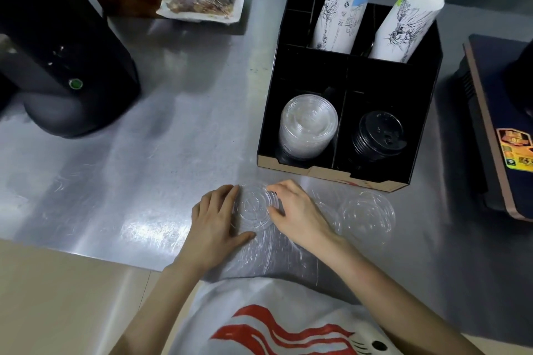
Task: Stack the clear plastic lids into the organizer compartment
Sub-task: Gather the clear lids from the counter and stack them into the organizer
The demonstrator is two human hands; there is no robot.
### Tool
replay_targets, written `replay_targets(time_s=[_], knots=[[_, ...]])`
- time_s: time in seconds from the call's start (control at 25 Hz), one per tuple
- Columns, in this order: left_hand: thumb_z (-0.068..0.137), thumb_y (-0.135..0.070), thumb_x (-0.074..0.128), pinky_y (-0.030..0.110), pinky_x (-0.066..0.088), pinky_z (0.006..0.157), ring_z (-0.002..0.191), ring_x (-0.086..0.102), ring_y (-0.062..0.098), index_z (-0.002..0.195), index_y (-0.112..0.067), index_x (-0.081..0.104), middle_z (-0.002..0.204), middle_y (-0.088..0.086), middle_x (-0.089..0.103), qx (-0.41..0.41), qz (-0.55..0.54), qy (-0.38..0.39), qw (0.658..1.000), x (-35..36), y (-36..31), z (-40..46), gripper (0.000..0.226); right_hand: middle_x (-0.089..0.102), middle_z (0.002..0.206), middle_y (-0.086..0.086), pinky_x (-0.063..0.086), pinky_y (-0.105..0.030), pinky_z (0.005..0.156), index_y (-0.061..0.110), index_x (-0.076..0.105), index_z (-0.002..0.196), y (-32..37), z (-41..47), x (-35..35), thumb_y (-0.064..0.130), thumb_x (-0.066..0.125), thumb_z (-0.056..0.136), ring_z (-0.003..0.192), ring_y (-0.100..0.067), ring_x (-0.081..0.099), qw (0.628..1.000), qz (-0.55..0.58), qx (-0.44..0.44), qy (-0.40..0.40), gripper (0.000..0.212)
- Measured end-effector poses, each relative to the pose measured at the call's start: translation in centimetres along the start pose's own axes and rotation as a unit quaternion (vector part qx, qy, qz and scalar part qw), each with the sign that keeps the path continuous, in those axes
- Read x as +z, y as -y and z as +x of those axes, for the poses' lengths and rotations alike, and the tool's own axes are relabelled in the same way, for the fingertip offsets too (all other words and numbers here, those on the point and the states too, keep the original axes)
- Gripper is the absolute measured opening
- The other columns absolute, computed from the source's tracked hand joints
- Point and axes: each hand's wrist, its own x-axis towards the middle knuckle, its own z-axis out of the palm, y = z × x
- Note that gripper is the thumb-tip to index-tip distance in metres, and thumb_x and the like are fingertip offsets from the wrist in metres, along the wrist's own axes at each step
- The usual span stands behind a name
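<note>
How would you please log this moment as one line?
left hand: on clear lid | right hand: gripping same lid | loose lid: on table | organizer: clear stack front-left

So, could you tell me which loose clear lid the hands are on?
The left lid, between both hands; the right lid lies untouched.

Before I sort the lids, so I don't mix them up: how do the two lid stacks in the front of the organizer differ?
The clear lid stack is see-through; the black lid stack is opaque. The clear one fills the front left compartment of the organizer, the black one the front right. The black top lid shows a raised sip spout; the clear top lid has rings only. Both lean, nested, on their sides.
</note>
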Motion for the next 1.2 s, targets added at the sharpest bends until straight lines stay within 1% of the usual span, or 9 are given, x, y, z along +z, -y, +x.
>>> replay_targets(time_s=[0.16,0.32,0.44,0.56,0.68,0.76,0.84,0.96,1.2], knots=[[0.062,-0.063,0.048,0.046,0.037,0.088,0.109,0.031,0.019,0.127,-0.01,0.038,0.124,0.016,0.052,0.012,-0.006,0.0,1.0,-0.2,-0.2,-0.1,0.084,0.05,0.124,-0.008,0.036,-0.031,0.1,0.014,0.046,0.124,-0.1,-0.3,-0.3,0.016,0.05,0.088,0.118,-0.022,0.047,0.999,0.032,0.012,-0.015,0.037],[0.062,-0.066,0.053,0.038,0.031,0.088,0.112,0.032,0.017,0.128,-0.016,0.036,0.127,0.013,0.049,0.036,-0.036,-0.002,0.999,-0.4,-0.9,-0.3,0.084,0.051,0.113,-0.003,0.044,-0.034,0.094,0.015,0.052,0.117,-0.5,-1.0,-1.0,0.018,0.054,0.085,0.107,-0.021,0.054,0.997,0.06,0.027,-0.051,0.032],[0.063,-0.07,0.054,0.035,0.03,0.09,0.114,0.033,0.016,0.129,-0.019,0.034,0.128,0.011,0.048,0.056,-0.064,-0.012,0.996,-1.0,-1.8,-0.2,0.085,0.045,0.099,0.006,0.045,-0.025,0.086,0.015,0.055,0.114,-0.7,-1.5,-1.8,0.019,0.059,0.082,0.094,-0.013,0.054,0.992,0.085,0.035,-0.091,0.033],[0.068,-0.079,0.04,0.034,0.029,0.094,0.114,0.034,0.016,0.129,-0.014,0.034,0.128,0.011,0.047,0.078,-0.092,-0.031,0.992,-1.7,-2.8,0.0,0.089,0.048,0.096,0.006,0.041,-0.012,0.074,0.015,0.058,0.11,-0.8,-2.0,-2.5,0.014,0.061,0.08,0.083,-0.007,0.051,0.984,0.114,0.037,-0.133,0.03],[0.07,-0.077,0.037,0.021,0.022,0.096,0.115,0.033,0.015,0.13,-0.015,0.032,0.129,0.002,0.041,0.107,-0.102,-0.039,0.988,-2.0,-3.5,0.4,0.087,0.051,0.092,0.006,0.046,-0.019,0.076,0.014,0.06,0.105,-0.9,-2.5,-3.2,0.01,0.062,0.079,0.077,-0.006,0.053,0.971,0.158,0.037,-0.176,0.027],[0.072,-0.074,0.039,0.021,0.022,0.094,0.115,0.034,0.015,0.13,-0.015,0.032,0.128,-0.004,0.035,0.123,-0.103,-0.044,0.986,-2.2,-3.8,0.8,0.083,0.052,0.089,0.009,0.048,-0.021,0.076,0.016,0.062,0.102,-1.0,-2.8,-3.7,0.008,0.063,0.078,0.077,-0.006,0.055,0.962,0.185,0.036,-0.195,0.026],[0.072,-0.07,0.045,0.025,0.026,0.095,0.115,0.034,0.015,0.131,-0.015,0.032,0.129,-0.005,0.033,0.137,-0.102,-0.05,0.984,-2.4,-4.3,1.3,0.082,0.053,0.089,0.009,0.05,-0.018,0.074,0.02,0.063,0.1,-1.0,-3.0,-4.4,0.008,0.063,0.077,0.079,-0.008,0.057,0.956,0.201,0.036,-0.212,0.026],[0.073,-0.069,0.044,0.021,0.021,0.098,0.119,0.032,0.014,0.132,-0.015,0.03,0.133,-0.008,0.035,0.155,-0.109,-0.046,0.981,-3.0,-5.1,2.5,0.082,0.053,0.089,0.014,0.047,-0.008,0.071,0.022,0.063,0.1,-1.1,-2.8,-5.8,0.008,0.063,0.078,0.076,-0.002,0.055,0.949,0.213,0.034,-0.23,0.026],[0.072,-0.053,0.052,0.028,0.023,0.102,0.123,0.031,0.015,0.132,-0.01,0.036,0.14,0.012,0.038,0.163,-0.108,-0.037,0.98,-4.3,-6.7,5.3,0.076,0.051,0.087,0.015,0.045,-0.004,0.065,0.02,0.063,0.102,-1.6,-1.6,-8.4,0.008,0.061,0.079,0.071,0.008,0.053,0.938,0.219,0.036,-0.266,0.026]])
